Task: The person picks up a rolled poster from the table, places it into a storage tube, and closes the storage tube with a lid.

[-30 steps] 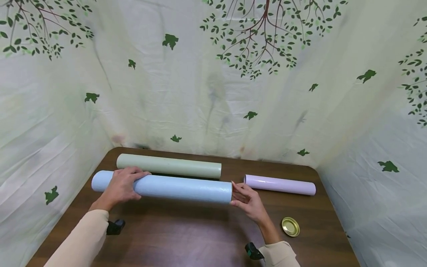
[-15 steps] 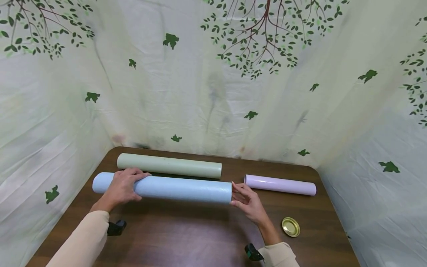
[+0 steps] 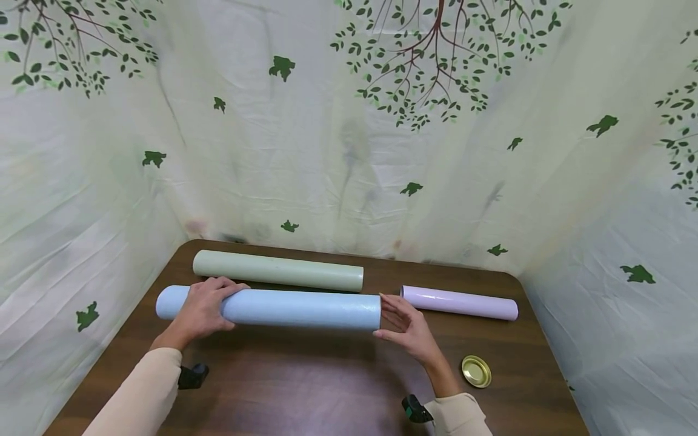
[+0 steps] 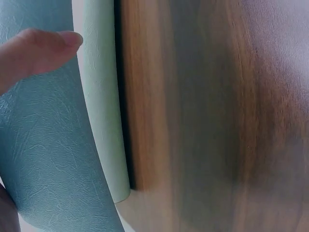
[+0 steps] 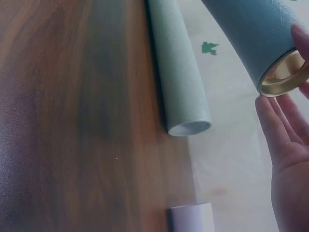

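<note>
A light blue cardboard tube (image 3: 305, 309) lies crosswise above the table, its shadow falling below it. Near the tube's left end, my left hand (image 3: 204, 309) grips it from above; the thumb lies across the tube in the left wrist view. At the other end is my right hand (image 3: 408, 327), with long, fairly straight fingers touching the rim and the thumb on the opposite side. A gold metal cap (image 5: 285, 72) sits in that end, facing the right palm. Some fingers of the left hand are hidden behind the tube.
Behind the blue tube lies a pale green tube (image 3: 278, 270), its near end hollow in the right wrist view. A shorter lilac tube (image 3: 459, 302) is at the back right. A round gold lid (image 3: 476, 371) rests on the brown table (image 3: 305, 387). Printed fabric (image 3: 349, 151) surrounds the table.
The left hand and the tube's left end have shifted slightly right and down in the head view. The right hand's fingers have spread a little at the rim.
</note>
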The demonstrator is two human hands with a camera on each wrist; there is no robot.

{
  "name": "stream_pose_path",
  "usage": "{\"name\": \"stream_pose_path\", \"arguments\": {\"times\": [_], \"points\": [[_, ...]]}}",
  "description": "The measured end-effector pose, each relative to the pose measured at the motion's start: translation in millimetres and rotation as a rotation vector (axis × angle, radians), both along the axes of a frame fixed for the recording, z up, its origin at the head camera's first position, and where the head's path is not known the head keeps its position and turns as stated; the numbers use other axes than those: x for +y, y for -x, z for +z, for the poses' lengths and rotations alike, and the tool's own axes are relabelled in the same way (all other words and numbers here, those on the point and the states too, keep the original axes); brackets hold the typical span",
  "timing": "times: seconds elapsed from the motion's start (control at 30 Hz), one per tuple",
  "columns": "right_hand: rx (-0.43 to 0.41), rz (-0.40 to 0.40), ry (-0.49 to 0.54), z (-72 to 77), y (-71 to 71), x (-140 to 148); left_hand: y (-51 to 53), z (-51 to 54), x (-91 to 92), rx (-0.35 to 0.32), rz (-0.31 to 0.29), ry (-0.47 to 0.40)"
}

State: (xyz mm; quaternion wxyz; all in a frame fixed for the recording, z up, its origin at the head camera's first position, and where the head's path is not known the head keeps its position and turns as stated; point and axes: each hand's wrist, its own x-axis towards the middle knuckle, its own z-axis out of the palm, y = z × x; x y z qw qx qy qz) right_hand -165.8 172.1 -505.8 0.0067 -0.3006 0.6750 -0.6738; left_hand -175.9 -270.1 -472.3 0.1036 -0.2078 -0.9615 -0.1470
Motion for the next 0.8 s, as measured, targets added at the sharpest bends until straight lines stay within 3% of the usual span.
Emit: {"name": "stream_pose_path", "arguments": {"times": [0.27,0.57,0.7,0.8], "points": [[-0.040,-0.078,-0.037,3.1,-1.6,-4,-0.9,3.6,2.2,-0.027,0.007,-0.004],[-0.011,-0.133,-0.085,4.9,0.3,-9,0.5,4.7,1.3,-0.037,0.006,-0.013],[0.005,-0.168,-0.164,9.0,0.6,-11,1.3,6.1,1.0,-0.033,0.005,-0.004],[0.073,-0.203,-0.277,16.7,1.1,-13,1.8,7.4,1.2,-0.033,0.003,0.002]]}}
